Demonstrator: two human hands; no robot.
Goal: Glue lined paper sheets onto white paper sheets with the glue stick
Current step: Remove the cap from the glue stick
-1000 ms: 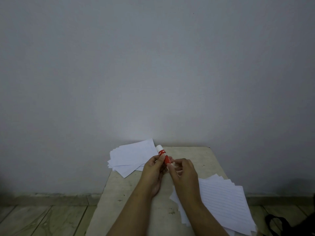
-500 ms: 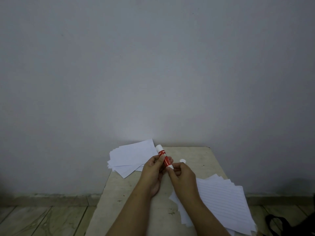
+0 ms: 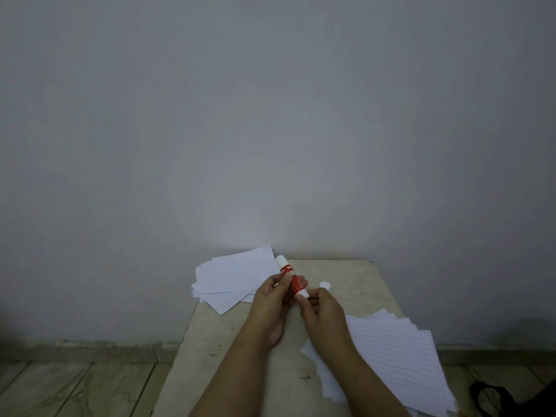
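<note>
Beige counter [image 3: 355, 275] against a grey wall; lined paper sheets [image 3: 397, 362] fanned at right; white paper sheets [image 3: 231, 275] stacked far left; left hand [image 3: 272, 302], fingers curled round red glue stick [image 3: 293, 281]; right hand [image 3: 323, 314] pinching its lower end; white cap [image 3: 325, 285] lying just beyond.

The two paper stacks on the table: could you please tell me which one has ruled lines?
The lined stack, lying right of the hands; the plain white stack lies far left.

Between your hands: glue stick [image 3: 291, 279], red label, white ends. Plain white sheets [image 3: 231, 276] beyond your left; ruled sheets [image 3: 397, 359] under your right.
</note>
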